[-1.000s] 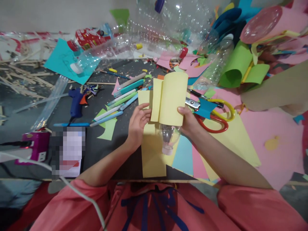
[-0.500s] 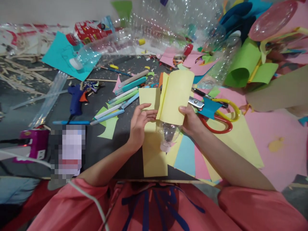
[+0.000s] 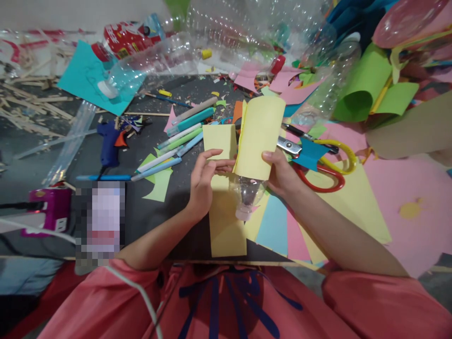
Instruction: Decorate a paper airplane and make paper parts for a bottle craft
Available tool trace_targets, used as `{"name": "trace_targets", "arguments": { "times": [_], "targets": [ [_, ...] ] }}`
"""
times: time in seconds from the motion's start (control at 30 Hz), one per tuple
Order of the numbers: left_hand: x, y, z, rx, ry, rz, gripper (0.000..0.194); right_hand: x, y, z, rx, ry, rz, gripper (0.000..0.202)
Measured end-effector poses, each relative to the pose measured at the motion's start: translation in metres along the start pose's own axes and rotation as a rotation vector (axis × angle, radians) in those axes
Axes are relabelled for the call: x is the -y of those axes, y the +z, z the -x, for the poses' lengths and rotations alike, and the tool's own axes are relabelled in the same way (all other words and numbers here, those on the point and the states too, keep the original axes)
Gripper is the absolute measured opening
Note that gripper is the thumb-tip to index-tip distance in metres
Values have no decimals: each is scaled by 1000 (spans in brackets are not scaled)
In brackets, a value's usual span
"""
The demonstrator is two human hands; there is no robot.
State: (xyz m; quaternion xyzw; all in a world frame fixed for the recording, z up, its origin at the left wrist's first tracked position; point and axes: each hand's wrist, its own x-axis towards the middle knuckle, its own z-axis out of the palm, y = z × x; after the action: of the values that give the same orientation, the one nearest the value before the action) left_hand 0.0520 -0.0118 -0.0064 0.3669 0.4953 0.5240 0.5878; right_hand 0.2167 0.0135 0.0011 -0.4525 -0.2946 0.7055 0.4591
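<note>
Yellow paper [image 3: 261, 136] is wrapped around a clear plastic bottle [image 3: 249, 190], whose capped neck points down toward me. My right hand [image 3: 282, 174] grips the wrapped bottle from the right, thumb on the paper. At the paper's left edge, my left hand [image 3: 206, 181] has its fingers apart, the fingertips at or just behind that edge; it holds nothing that I can see. Beneath the bottle lies a long yellow strip [image 3: 228, 235]. Scissors [image 3: 321, 165] with red and yellow handles lie right of my right hand.
Markers [image 3: 176, 141], a blue glue gun [image 3: 109, 143] and a phone [image 3: 106, 221] lie to the left. Clear bottles [image 3: 151, 61] and a red-labelled bottle [image 3: 130, 40] are at the back. Pink sheets [image 3: 409, 226] and rolled green paper [image 3: 367, 84] are on the right.
The view has shifted slightly. The wrapped bottle remains in my right hand, and my left fingers have moved slightly closer to the paper's left edge.
</note>
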Motion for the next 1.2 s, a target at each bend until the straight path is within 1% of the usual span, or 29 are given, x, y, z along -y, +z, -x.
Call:
{"name": "trace_targets", "arguments": {
  "times": [0.17, 0.37, 0.43, 0.5, 0.57, 0.6, 0.63, 0.73, 0.8, 0.83, 0.9, 1.0, 1.1, 1.2],
  "targets": [
    [1, -2, -1, 9, 10, -15, 24, 0, 0, 0, 0, 2, 16, 67],
    [2, -2, 1, 25, 39, -45, 25, -1, -4, -2, 30, 2, 2, 65],
    [3, -3, 2, 25, 82, -61, 25, -2, -5, -2, 39, 8, -14, 63],
    [5, -4, 2, -6, 165, -84, 25, -3, -6, -3, 50, 12, -29, 62],
    [7, -6, 0, -32, 236, -159, 32, -3, -6, -3, 51, 13, -33, 61],
    [9, -8, -1, -15, 260, -221, 37, -3, -5, -3, 48, 10, -31, 61],
    [10, -9, -2, 32, 279, -297, 45, -3, -5, -3, 45, 4, -28, 62],
    [14, -13, -2, 282, 346, -516, 63, -3, -3, -2, 46, -25, -15, 65],
    [16, -14, 0, 411, 401, -575, 68, -4, -3, -2, 58, -35, -16, 66],
    [17, -15, 1, 442, 419, -577, 68, -4, -4, -2, 64, -37, -21, 66],
    [18, -16, 2, 466, 446, -563, 67, -5, -4, -2, 66, -36, -39, 66],
    [17, -19, 2, 461, 480, -587, 65, -6, -5, -3, 39, -17, -66, 63],
    [16, -22, 1, 440, 573, -635, 62, -6, -5, -3, 3, 2, -76, 58],
    [16, -24, -1, 412, 668, -613, 54, -6, -5, -3, -11, 12, -73, 56]
  ]
}}
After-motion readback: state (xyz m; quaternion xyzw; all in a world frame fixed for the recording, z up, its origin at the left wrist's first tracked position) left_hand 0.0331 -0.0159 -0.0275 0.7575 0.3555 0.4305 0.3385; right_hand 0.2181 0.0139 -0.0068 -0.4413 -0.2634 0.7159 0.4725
